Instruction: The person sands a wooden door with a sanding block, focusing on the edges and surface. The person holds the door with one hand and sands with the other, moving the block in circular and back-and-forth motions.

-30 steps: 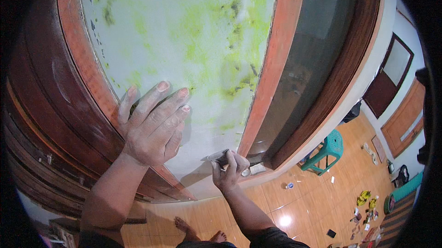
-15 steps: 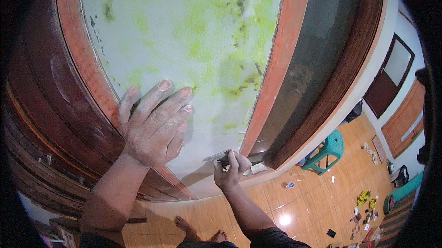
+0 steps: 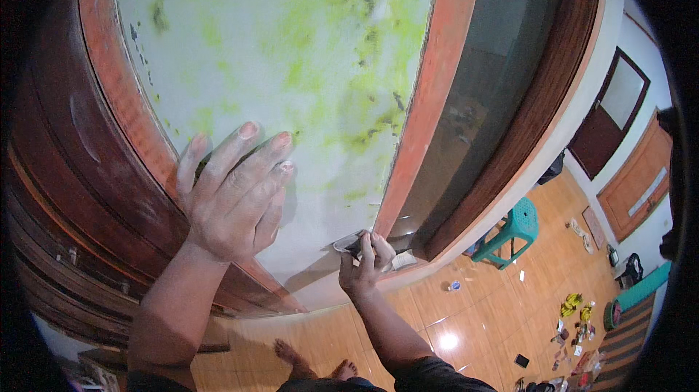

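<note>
My left hand (image 3: pixel 231 199), pale with dust, rests with its fingers outstretched against the white wall panel (image 3: pixel 320 195), which carries yellow-green and dark patches. Lower and to the right, my right hand (image 3: pixel 366 264) pinches a folded grey sheet of sandpaper (image 3: pixel 350 242) at the foot of the panel, close to the orange-red right frame (image 3: pixel 416 137). The sheet's far side is hidden by my fingers. Along the panel's left side runs another orange-red frame (image 3: pixel 120 79), not far from my left hand.
Dark brown wooden shutters or doors (image 3: pixel 73 144) stand at left, and a dark glass pane (image 3: pixel 495 79) at right. A green plastic stool (image 3: pixel 515 235) is on the tiled floor (image 3: pixel 415 319). Bananas (image 3: pixel 571 305), a phone (image 3: pixel 522 361) and small scattered items lie farther right.
The view has turned slightly, so the panel and frames appear a little farther left. Both hands keep nearly the same pose, the left flat and the right holding the sandpaper.
</note>
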`<state>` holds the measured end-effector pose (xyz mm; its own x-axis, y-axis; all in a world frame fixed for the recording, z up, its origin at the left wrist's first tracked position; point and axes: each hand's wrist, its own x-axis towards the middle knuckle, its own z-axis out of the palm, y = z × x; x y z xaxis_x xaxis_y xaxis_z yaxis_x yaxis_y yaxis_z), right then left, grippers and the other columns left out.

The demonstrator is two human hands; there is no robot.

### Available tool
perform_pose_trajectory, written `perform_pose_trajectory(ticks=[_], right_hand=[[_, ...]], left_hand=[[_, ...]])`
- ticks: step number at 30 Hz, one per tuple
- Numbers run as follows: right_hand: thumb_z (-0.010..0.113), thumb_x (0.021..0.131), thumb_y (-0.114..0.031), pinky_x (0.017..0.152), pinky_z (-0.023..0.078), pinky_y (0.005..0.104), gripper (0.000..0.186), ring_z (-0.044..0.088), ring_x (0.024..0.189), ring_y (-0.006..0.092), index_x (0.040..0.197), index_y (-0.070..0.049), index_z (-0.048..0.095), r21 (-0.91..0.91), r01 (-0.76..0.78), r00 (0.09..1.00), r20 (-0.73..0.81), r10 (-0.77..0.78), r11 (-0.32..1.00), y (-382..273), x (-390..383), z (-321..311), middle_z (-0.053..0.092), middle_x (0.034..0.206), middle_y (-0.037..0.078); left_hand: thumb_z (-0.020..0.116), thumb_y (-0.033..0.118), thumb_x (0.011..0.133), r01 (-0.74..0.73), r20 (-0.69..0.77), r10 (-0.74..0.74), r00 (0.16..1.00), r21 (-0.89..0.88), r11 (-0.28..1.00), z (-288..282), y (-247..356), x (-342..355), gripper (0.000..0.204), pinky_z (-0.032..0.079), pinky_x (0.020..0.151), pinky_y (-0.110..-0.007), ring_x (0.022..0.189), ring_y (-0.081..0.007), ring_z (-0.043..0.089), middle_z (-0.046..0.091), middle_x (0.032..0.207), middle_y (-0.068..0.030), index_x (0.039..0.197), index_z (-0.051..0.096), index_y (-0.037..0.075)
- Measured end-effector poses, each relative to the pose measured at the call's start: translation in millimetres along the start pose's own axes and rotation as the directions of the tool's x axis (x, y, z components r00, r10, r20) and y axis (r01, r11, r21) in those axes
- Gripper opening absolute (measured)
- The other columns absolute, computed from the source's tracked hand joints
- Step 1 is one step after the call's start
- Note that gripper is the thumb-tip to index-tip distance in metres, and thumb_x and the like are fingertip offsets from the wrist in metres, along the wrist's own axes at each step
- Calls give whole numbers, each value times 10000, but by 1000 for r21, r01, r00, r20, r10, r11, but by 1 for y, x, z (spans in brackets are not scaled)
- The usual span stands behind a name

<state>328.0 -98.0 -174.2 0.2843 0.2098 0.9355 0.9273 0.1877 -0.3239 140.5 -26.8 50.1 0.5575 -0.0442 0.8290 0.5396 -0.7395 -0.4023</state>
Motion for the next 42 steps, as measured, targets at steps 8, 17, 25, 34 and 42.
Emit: perform_pose_trajectory(ticks=[8, 17, 25, 34, 42], right_hand=[[889, 808, -288, 942, 436, 431, 683, 571, 1125, 311, 1370, -11, 617, 46, 85, 989, -126, -78, 995, -10, 91, 14, 596, 1272, 119], [891, 797, -244, 975, 428, 437, 654, 546, 1144, 311, 1344, -19, 609, 43, 8, 1000, -18, -7, 999, 15, -9, 2, 581, 1288, 115], [867, 826, -252, 980, 417, 442, 650, 536, 1174, 324, 1371, -1, 614, 46, 76, 994, -88, -71, 996, 7, 64, 11, 579, 1288, 146], [864, 824, -225, 970, 416, 444, 664, 517, 1146, 326, 1389, -31, 574, 45, 0, 999, -49, 2, 999, 4, 51, 4, 575, 1265, 126], [828, 822, -167, 982, 409, 459, 651, 514, 1135, 336, 1393, 14, 573, 30, 59, 995, -80, -56, 998, 3, 48, 7, 563, 1271, 171]], left_hand=[[623, 211, 956, 7, 0, -7, 1000, -18, 1000, -1, -2, 3, 173, 228, 1231, -523, 1289, -280, 623, 754, 1269, -40, 1040, 763, 156], [621, 216, 955, -5, -24, 5, 1000, 1, 1000, 5, 0, -1, 172, 231, 1230, -517, 1298, -277, 619, 754, 1265, -46, 1030, 763, 151], [585, 219, 971, 4, -8, -4, 1000, 21, 1000, 7, 1, -5, 197, 243, 1215, -522, 1328, -281, 594, 747, 1274, -40, 1037, 761, 159], [589, 217, 968, 19, -12, -19, 1000, 8, 1000, 7, 0, -3, 189, 245, 1212, -536, 1320, -285, 596, 749, 1273, -39, 1011, 766, 164], [586, 211, 965, 5, -32, -5, 999, 22, 1000, 8, 0, -3, 195, 249, 1219, -521, 1312, -281, 600, 751, 1268, -39, 1029, 764, 164]])
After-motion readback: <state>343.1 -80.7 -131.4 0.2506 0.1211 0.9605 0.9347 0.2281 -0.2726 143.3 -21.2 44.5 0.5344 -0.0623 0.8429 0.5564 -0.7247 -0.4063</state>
